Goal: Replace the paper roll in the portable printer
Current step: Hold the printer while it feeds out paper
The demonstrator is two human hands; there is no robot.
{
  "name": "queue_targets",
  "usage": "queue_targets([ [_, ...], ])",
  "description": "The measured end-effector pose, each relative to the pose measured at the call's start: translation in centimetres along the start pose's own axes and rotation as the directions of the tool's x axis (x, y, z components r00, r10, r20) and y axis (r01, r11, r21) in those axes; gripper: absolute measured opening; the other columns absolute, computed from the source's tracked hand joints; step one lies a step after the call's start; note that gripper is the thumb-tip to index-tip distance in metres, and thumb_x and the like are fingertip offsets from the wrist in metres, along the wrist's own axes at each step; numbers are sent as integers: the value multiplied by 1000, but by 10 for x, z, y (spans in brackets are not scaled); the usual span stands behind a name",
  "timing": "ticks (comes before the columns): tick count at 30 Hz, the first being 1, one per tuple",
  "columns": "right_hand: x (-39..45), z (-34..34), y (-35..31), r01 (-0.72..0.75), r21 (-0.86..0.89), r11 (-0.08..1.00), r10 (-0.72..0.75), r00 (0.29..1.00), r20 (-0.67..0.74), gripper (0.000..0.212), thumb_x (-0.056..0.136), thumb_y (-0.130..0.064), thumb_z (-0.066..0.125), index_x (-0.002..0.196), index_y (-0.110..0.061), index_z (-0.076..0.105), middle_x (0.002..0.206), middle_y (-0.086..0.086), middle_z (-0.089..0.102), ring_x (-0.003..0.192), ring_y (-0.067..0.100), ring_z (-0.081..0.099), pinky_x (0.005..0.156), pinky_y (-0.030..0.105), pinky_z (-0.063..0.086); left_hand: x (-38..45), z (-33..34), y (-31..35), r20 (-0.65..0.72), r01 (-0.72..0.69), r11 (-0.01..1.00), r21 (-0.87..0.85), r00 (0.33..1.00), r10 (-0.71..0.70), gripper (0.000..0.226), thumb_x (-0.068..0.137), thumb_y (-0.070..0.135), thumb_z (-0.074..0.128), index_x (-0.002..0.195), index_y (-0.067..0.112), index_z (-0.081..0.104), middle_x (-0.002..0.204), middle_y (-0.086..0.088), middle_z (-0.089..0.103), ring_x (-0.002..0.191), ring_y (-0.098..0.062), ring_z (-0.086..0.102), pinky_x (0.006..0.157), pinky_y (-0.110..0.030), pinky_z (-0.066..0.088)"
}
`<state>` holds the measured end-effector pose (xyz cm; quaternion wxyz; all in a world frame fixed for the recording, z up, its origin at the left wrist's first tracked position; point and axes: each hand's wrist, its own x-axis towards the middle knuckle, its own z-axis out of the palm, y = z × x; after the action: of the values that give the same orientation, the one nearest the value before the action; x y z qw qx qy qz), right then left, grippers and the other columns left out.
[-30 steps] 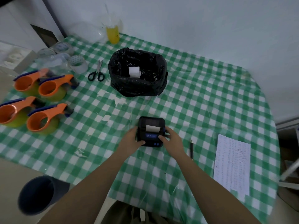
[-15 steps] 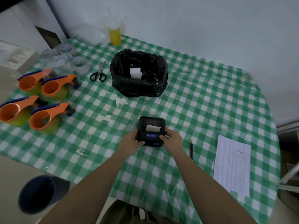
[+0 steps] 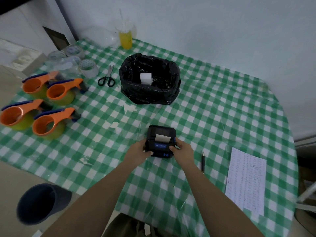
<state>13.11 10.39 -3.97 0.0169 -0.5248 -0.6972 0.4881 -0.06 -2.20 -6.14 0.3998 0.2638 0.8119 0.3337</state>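
A black portable printer (image 3: pixel 160 141) is seen from the head camera on a green-and-white checked tablecloth (image 3: pixel 213 106), gripped at its near corners from both sides. The left hand (image 3: pixel 139 149) is closed on the printer's left edge, thumb laid on top; the right hand (image 3: pixel 183 149) is clamped on the right edge, thumb pressed near the blue buttons. A strip of white paper (image 3: pixel 162 138) is shown emerging from the printer's slot. Behind it, well apart, a white paper roll (image 3: pixel 146 78) is pictured lying inside a bin lined with a black bag (image 3: pixel 148 79). Scissors (image 3: pixel 106 77) are placed left of the bin, a pen (image 3: pixel 203 162) and a printed sheet (image 3: pixel 246 179) to the right of the hands.
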Motion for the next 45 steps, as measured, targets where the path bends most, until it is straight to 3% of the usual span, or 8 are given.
queue_targets([
  [8,-1,-2,1,6,25,1000,-6,1000,-3,46,88,-10,59,133,-14,51,131,10,60,119,25,56,87,22,39,0,1,1,-2,-6,1000,-10,1000,6,51,79,8,68,128,13,53,121,-12,67,113,-27,62,101,-45,49],
  [19,-3,-1,4,18,47,999,-18,1000,-11,45,88,-9,59,132,-15,51,131,10,60,117,26,57,93,31,45,-2,1,-1,-8,-27,1000,-8,1000,27,50,79,7,68,127,12,54,120,-13,68,112,-27,63,99,-42,50],
  [24,-1,0,2,3,37,999,-3,1000,-2,47,88,-10,59,134,-15,49,133,10,58,120,24,56,90,25,41,-1,0,0,-5,-27,1000,-5,1000,27,50,79,8,67,127,13,54,121,-13,67,113,-27,62,99,-44,49],
  [30,-2,2,3,0,52,999,0,1000,-5,47,88,-11,59,134,-15,49,134,10,58,119,25,56,97,34,46,-2,-1,1,2,-17,1000,-13,1000,18,52,79,8,67,128,14,53,122,-12,67,114,-27,62,100,-46,49],
  [45,-2,1,3,-5,35,999,5,1000,-16,48,89,-12,59,135,-16,47,134,10,57,121,25,54,96,31,43,-1,0,-2,-3,-27,999,-33,1000,27,50,78,8,68,126,14,55,119,-12,68,112,-27,63,99,-48,50],
])
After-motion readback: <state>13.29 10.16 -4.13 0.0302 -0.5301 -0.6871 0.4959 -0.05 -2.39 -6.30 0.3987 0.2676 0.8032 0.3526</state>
